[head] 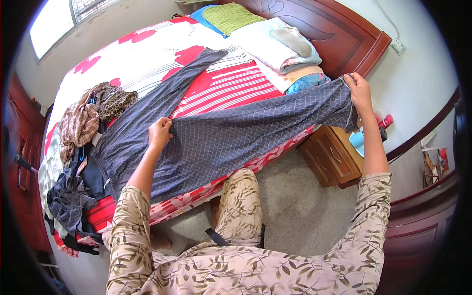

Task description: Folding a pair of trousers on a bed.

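A pair of dark blue-grey checked trousers is spread over the near side of the bed, its two legs apart. My left hand pinches the cloth near where the legs part. At the hem of the nearer leg, my right hand grips the edge and holds it raised beyond the bed's side, so this leg is drawn out between both hands. The farther leg lies flat across the bedsheet, which has red flowers and stripes. The waist end rests toward the left, beside a heap of clothes.
Folded bedding and a green pillow lie by the wooden headboard. A wooden bedside cabinet stands at the right, near a blue object. More crumpled dark clothing hangs near the bed's left corner.
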`<state>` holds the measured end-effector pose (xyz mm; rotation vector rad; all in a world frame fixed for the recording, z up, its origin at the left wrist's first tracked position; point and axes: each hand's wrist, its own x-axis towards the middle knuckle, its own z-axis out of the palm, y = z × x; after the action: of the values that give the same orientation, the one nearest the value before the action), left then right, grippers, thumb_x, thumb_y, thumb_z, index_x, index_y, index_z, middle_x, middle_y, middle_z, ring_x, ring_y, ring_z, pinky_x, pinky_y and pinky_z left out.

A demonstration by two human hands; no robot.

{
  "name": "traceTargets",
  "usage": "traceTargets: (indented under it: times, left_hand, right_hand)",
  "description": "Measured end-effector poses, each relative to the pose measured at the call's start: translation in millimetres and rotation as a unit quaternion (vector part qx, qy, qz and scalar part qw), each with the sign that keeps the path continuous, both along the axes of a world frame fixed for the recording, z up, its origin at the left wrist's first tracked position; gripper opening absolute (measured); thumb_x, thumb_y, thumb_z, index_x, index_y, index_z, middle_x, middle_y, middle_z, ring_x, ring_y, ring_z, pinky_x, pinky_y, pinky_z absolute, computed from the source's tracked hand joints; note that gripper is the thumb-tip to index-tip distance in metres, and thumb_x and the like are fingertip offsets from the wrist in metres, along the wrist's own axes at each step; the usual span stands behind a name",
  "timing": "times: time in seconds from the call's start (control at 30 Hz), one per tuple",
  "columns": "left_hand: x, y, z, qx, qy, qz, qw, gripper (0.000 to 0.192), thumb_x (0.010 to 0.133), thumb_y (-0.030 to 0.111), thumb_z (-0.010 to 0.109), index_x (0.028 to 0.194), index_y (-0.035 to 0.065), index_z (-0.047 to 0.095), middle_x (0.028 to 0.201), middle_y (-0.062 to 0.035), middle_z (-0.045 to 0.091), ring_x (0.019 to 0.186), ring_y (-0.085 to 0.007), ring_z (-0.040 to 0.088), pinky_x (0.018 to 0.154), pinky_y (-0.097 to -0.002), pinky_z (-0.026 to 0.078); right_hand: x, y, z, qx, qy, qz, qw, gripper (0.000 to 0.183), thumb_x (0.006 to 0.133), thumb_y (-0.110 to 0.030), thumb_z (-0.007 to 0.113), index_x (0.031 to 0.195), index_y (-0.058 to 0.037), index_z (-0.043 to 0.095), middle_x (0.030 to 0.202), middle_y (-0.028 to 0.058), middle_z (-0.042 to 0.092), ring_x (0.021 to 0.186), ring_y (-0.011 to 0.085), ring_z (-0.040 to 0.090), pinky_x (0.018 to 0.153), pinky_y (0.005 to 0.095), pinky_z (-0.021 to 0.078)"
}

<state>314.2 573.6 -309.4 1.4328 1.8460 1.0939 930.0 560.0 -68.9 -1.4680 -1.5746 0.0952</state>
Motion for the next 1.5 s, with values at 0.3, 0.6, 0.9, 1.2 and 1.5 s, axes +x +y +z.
traceTargets:
  times: [0.3, 0.6, 0.9, 1.2, 1.5]
  left_hand:
    - [-2, -10, -13, 0.004, -0.042, 0.001, 0.999, 0.019, 0.093, 0.022, 0.070, 0.101, 0.0053, 0.074, 0.074, -0.0032, 0.067, 0.054, -0.0114, 0.063, 0.053, -0.0280, 0.051]
    - [-7, -12, -12, -0.005, -0.025, -0.001, 1.000, 0.019, 0.092, 0.020, 0.072, 0.103, 0.0042, 0.075, 0.074, -0.0037, 0.067, 0.053, -0.0110, 0.062, 0.051, -0.0273, 0.051]
    - [-8, -13, -10, 0.006, -0.044, -0.018, 0.999, 0.020, 0.092, 0.019, 0.072, 0.104, 0.0047, 0.074, 0.074, -0.0029, 0.068, 0.053, -0.0099, 0.062, 0.050, -0.0275, 0.049]
    - [-11, -12, -10, 0.022, -0.057, -0.011, 0.998, 0.018, 0.092, 0.018, 0.072, 0.103, 0.0044, 0.075, 0.074, -0.0027, 0.068, 0.052, -0.0094, 0.061, 0.050, -0.0258, 0.048]
    - [-7, -12, 10, 0.044, -0.015, -0.015, 0.999, 0.019, 0.093, 0.019, 0.071, 0.104, 0.0045, 0.075, 0.073, -0.0031, 0.067, 0.054, -0.0096, 0.062, 0.051, -0.0263, 0.049]
  right_hand:
    - [22, 11, -36, 0.007, 0.034, -0.012, 0.999, 0.018, 0.094, -0.019, 0.072, 0.093, -0.0013, 0.073, 0.070, -0.0039, 0.059, 0.068, 0.0047, 0.051, 0.064, 0.0250, 0.0429]
    - [15, 13, -62, 0.027, -0.001, -0.051, 0.998, 0.018, 0.093, -0.018, 0.073, 0.096, -0.0008, 0.074, 0.076, -0.0032, 0.066, 0.070, 0.0054, 0.054, 0.067, 0.0255, 0.0446]
    - [18, 9, -54, -0.207, 0.414, 0.046, 0.885, 0.020, 0.098, -0.026, 0.066, 0.088, -0.0088, 0.066, 0.085, -0.0005, 0.068, 0.078, 0.0085, 0.063, 0.072, 0.0230, 0.0473]
    - [1, 2, -37, -0.075, 0.278, 0.120, 0.950, 0.029, 0.090, 0.006, 0.067, 0.118, 0.0028, 0.067, 0.103, 0.0060, 0.072, 0.090, 0.0099, 0.066, 0.080, 0.0235, 0.0516]
    - [-17, -12, -7, 0.028, -0.040, -0.020, 0.999, 0.017, 0.076, -0.009, 0.080, 0.090, -0.0043, 0.070, 0.073, 0.0011, 0.068, 0.069, 0.0111, 0.062, 0.066, 0.0284, 0.0492]
